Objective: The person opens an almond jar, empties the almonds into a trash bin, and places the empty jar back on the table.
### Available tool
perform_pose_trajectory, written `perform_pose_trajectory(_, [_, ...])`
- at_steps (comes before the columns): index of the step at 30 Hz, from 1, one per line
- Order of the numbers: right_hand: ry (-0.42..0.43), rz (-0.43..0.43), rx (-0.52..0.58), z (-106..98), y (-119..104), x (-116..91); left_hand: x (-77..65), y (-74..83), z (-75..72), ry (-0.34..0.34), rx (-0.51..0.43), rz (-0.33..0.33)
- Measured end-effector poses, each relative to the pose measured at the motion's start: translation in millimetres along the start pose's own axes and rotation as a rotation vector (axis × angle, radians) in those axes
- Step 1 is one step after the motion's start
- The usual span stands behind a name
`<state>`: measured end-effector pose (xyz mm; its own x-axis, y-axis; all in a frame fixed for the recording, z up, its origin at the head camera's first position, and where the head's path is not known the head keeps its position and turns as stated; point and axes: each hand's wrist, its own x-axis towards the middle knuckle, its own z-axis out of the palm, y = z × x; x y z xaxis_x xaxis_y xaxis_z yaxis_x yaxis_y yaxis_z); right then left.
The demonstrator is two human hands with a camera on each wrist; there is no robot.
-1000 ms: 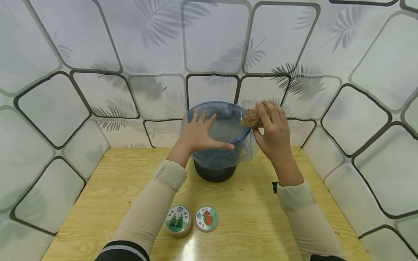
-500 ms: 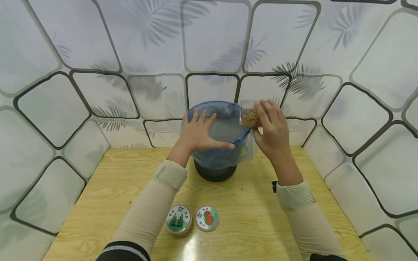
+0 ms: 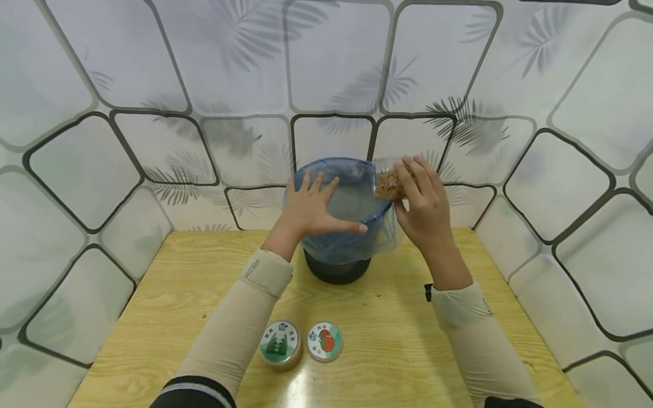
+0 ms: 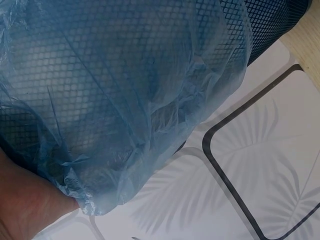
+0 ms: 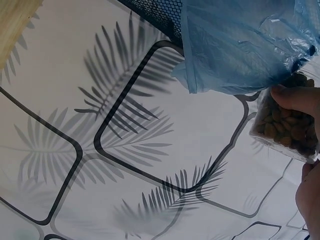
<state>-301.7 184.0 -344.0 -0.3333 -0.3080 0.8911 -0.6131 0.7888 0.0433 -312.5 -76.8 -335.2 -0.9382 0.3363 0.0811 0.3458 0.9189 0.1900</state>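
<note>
A dark mesh bin stands near the back of the table, lined with a blue plastic bag folded over its rim. My left hand lies across the bin's near-left rim with fingers spread and straight, the thumb along the front edge. My right hand grips a clear jar of small brown, nut-like pieces. Tipped on its side, the jar has its mouth end at the bin's right rim. In the right wrist view the thumb presses one side of the jar and the brown pieces show through its wall.
A round container with a green plant picture on its lid stands on the wooden table near the left forearm. Beside it is a flat round lid with a tomato picture. Patterned panels enclose the back and sides.
The jar in my right hand has shifted slightly left, farther over the bin's right rim, still on its side. My left hand keeps its place on the bin.
</note>
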Motion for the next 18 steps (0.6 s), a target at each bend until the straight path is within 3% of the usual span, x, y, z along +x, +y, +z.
perform_pose_trajectory(18, [0.009, -0.009, 0.013, -0.5, -1.8, 0.1, -1.5, 1.2, -0.8, 0.001, 0.003, -0.002])
